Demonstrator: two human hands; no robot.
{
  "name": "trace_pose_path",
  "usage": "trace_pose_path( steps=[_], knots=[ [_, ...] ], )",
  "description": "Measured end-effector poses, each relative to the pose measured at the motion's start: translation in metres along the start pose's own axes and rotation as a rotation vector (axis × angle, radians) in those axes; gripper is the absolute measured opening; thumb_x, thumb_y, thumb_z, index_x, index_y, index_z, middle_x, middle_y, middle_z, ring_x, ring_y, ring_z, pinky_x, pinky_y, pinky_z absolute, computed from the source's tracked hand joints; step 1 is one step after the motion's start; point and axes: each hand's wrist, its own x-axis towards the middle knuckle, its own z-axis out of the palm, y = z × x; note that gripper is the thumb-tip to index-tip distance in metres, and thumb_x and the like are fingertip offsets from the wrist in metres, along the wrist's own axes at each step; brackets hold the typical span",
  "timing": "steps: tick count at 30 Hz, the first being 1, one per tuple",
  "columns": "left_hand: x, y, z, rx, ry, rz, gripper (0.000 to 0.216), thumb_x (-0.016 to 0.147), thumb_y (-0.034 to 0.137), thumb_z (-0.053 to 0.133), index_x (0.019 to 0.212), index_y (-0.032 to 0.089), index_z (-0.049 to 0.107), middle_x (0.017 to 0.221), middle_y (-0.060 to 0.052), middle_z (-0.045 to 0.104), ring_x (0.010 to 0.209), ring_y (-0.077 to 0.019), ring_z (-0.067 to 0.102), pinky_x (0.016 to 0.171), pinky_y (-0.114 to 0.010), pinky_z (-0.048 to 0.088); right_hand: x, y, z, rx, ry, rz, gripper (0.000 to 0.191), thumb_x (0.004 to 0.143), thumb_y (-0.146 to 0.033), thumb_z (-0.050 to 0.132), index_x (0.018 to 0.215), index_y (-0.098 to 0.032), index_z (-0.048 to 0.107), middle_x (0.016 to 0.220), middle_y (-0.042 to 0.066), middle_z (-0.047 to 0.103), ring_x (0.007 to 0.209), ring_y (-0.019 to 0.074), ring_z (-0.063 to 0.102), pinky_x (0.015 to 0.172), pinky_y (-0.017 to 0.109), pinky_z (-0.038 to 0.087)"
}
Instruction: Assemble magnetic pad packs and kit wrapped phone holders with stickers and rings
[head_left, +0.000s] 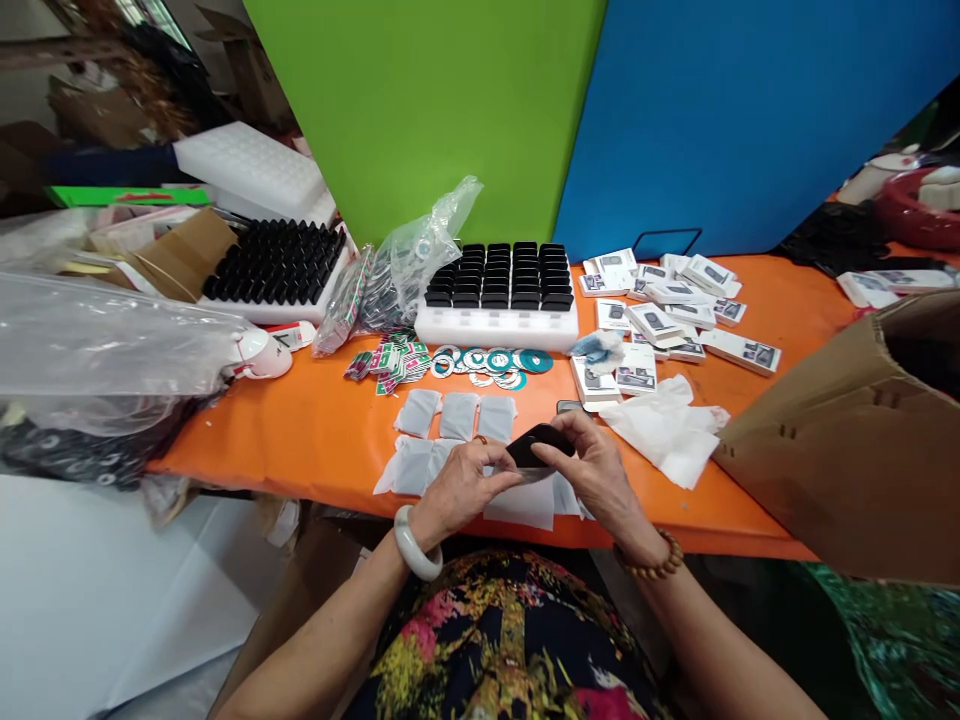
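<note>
Between my two hands is a flat black piece with rounded ends (pixel 538 440), tilted above the orange table. My left hand (pixel 469 485) pinches its left end, and a bit of thin translucent material shows under it. My right hand (pixel 592 465) grips the other end, thumb lying across its face. Below and beside my hands are grey pieces in thin white wrapping (pixel 418 412), laid in rows. A loose white sheet (pixel 519 508) lies beneath my hands. Just beyond my right fingers sits a small dark flat item (pixel 571 407), partly hidden.
A white foam tray (pixel 495 325) holds rows of black pieces; another tray (pixel 274 265) stands left. Ring-shaped stickers (pixel 491 362), coloured cards (pixel 390 360) and clear plastic bags (pixel 420 250) lie between. Small white boxes (pixel 660 320), crumpled white paper (pixel 667 425) and a cardboard box (pixel 840 440) are right.
</note>
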Motion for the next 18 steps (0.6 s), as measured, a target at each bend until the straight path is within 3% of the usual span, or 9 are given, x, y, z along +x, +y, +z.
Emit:
trace_pose_path(
  steps=[7, 14, 18],
  knots=[
    [-0.006, 0.014, 0.001, -0.181, 0.075, 0.005, 0.012, 0.078, 0.026, 0.065, 0.070, 0.017, 0.065, 0.093, -0.005, 0.068, 0.099, -0.0200, 0.060, 0.089, -0.030, 0.041, -0.008, 0.004, -0.002, -0.004, -0.145, -0.021, 0.018, 0.075, -0.030, 0.068, 0.082, -0.022, 0.055, 0.078, -0.001, 0.057, 0.076, 0.0151, 0.054, 0.070, 0.028, 0.043],
    [-0.005, 0.025, -0.001, -0.410, 0.038, -0.002, 0.016, 0.078, 0.029, 0.064, 0.069, 0.016, 0.062, 0.095, -0.007, 0.069, 0.092, -0.0192, 0.063, 0.082, -0.030, 0.047, -0.011, 0.006, -0.003, 0.077, -0.189, -0.077, 0.027, 0.081, -0.039, 0.065, 0.101, -0.024, 0.055, 0.097, 0.003, 0.059, 0.089, 0.0166, 0.059, 0.082, 0.031, 0.048],
    [-0.002, 0.025, -0.005, -0.433, 0.053, -0.011, 0.018, 0.080, 0.030, 0.063, 0.070, 0.016, 0.060, 0.093, -0.007, 0.069, 0.087, -0.0175, 0.063, 0.079, -0.029, 0.048, -0.010, 0.001, -0.004, -0.021, -0.175, -0.116, 0.038, 0.079, -0.043, 0.066, 0.109, -0.023, 0.055, 0.111, 0.007, 0.059, 0.096, 0.0198, 0.059, 0.083, 0.033, 0.048]
  ],
)
